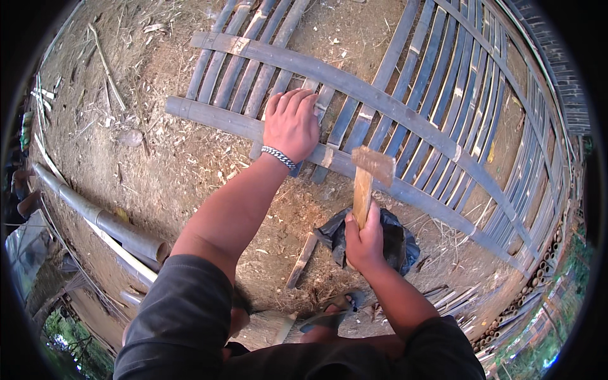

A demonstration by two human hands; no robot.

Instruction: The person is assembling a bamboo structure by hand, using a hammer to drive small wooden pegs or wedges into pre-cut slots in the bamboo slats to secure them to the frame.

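A frame of split bamboo slats lashed across long bamboo rails (437, 136) lies on the ground in front of me. My left hand (291, 123), with a chain bracelet at its wrist, is over the nearer rail. Its fingers bend closed round a bamboo slat (310, 84) that passes beneath the hand; the thumb is hidden. In my right hand (365, 239) is a hatchet (373, 166), gripped by its pale wooden handle. The rusty-brown head points up and away, just over the near rail.
Below the hatchet lies a black plastic bag (405, 244), with a short wood piece (301, 260) beside it. Thick bamboo poles (104, 209) lie at the left. Shavings litter the dirt ground (183, 149). More bamboo lengths (538, 278) are stacked at the right edge.
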